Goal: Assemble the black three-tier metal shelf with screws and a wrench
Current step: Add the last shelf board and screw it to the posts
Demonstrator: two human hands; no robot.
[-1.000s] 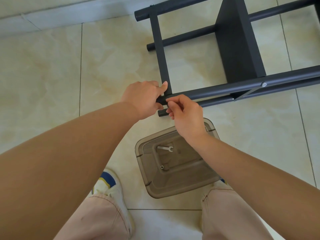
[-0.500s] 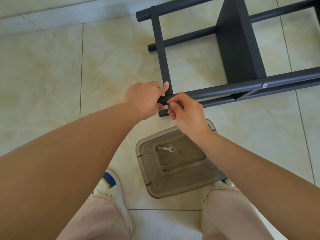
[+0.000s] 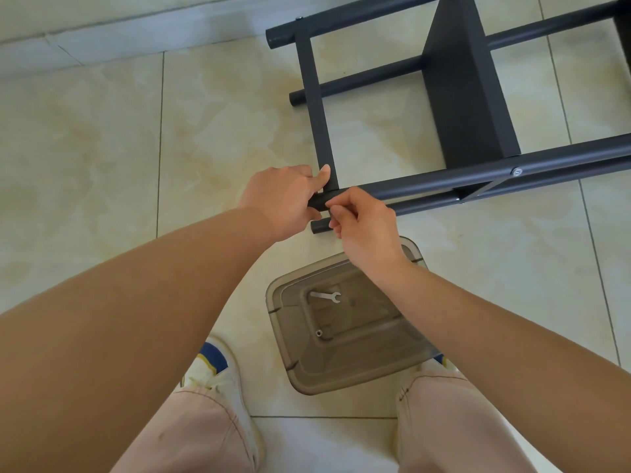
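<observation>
The shelf [image 3: 467, 97] is black metal with a matt, smooth painted finish; its round tubes carry a faint sheen along their length. A screw [image 3: 516, 171] in the near tube is bright, shiny metal. The floor [image 3: 102, 148] is glossy cream tile with marble-like veining and thin dark grout lines. The lid [image 3: 341, 353] is smoky, translucent plastic, smooth and slightly glossy. On it lie a wrench [image 3: 326, 296] of plain silvery metal and a small metal nut [image 3: 319, 332]. The trousers [image 3: 191, 435] are pale matt cloth; the shoe [image 3: 218, 370] looks like white canvas.

Left hand [image 3: 285, 199] grips shelf [image 3: 467, 97] tube; right hand [image 3: 363, 227] pinches beside.
</observation>
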